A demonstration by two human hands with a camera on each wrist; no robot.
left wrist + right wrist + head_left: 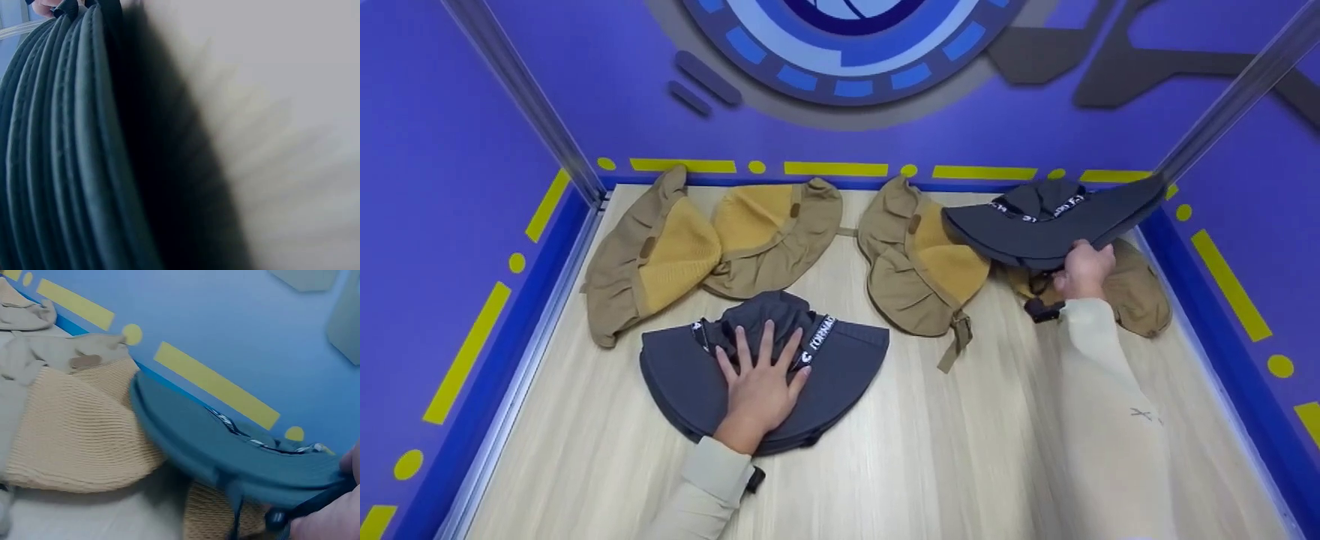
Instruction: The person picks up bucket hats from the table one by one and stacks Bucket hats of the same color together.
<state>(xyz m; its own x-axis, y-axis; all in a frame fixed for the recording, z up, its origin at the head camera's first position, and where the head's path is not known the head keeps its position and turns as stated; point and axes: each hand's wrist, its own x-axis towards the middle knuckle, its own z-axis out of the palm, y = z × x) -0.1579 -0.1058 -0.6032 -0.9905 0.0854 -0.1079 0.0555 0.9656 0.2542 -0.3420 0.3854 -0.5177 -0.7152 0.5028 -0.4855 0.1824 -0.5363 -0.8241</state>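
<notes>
My left hand point(763, 390) lies with fingers spread on a dark grey sun hat point(840, 390) with a white-lettered black band, near the middle of the table. Several layered dark brim edges point(62, 146) show in the left wrist view. My right hand point(1086, 268) pinches the brim of another dark grey hat point(1035, 236) at the back right, its far side tilted up. Below that hat, a tan hat point(1140, 289) is partly covered. Just left of it lies a tan hat with a yellow knit crown point(952, 259); the raised brim overlaps its edge.
Two more tan hats with yellow crowns, a left one point(679, 259) and one beside it point(750, 225), lie at the back left. Blue-purple panels with yellow marks, such as the back wall point(607, 112), enclose the wood-look table point(960, 450) on three sides.
</notes>
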